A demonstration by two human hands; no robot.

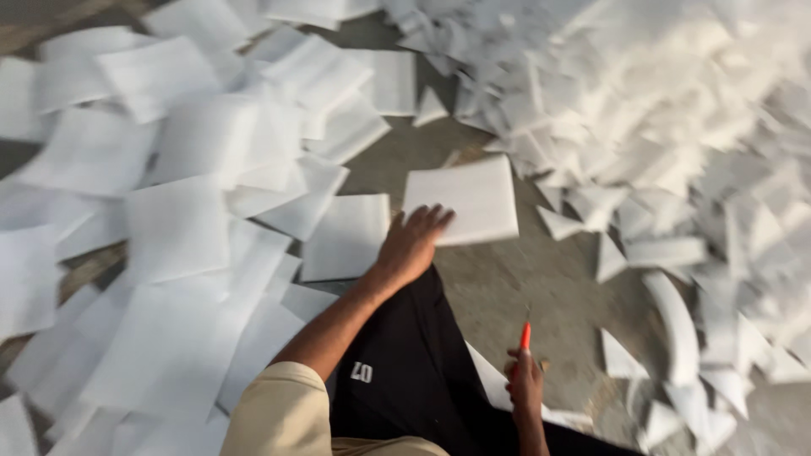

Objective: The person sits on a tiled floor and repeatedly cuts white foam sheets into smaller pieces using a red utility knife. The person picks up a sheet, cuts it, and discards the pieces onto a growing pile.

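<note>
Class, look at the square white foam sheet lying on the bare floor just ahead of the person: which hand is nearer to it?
Left. The left hand rests on the foam sheet; the right hand, holding an orange cutter, is apart below it.

A workshop floor: bare concrete (507, 287), cut white foam sheets (177, 228), heaped offcuts (676, 127).

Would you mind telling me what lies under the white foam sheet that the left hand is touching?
The white foam sheet lies on bare grey floor, which shows around it. The left hand covers its near edge. Whatever is directly beneath the sheet is hidden.
</note>
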